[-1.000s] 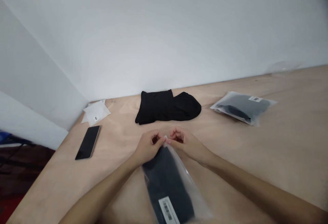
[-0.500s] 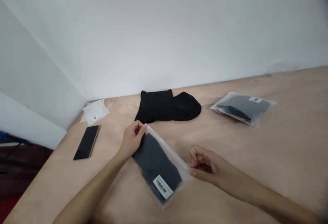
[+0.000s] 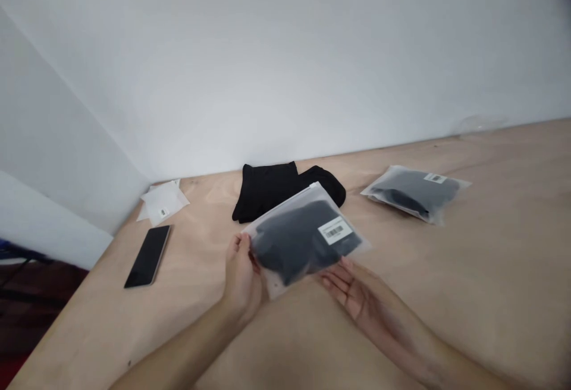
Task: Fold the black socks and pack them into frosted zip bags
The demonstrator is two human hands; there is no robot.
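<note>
My left hand (image 3: 241,277) grips the left corner of a frosted zip bag (image 3: 298,241) holding dark folded fabric, with a white barcode label on its face. My right hand (image 3: 352,295) lies palm up with its fingers apart, the fingertips at the bag's lower edge. The bag lies roughly sideways and its far edge overlaps a black folded garment (image 3: 267,191), hiding part of it. A second frosted bag (image 3: 413,194) with dark contents and a label lies farther right, apart from both hands.
A black smartphone (image 3: 148,256) lies face up on the plywood table (image 3: 491,247), left of my hands. White paper packets (image 3: 163,203) sit in the far left corner. White walls bound the table's far side; its left edge drops to a dark floor.
The bag has swung from lengthwise to sideways and moved farther away. My right hand has let go of its top edge and come beneath its lower edge, palm up.
</note>
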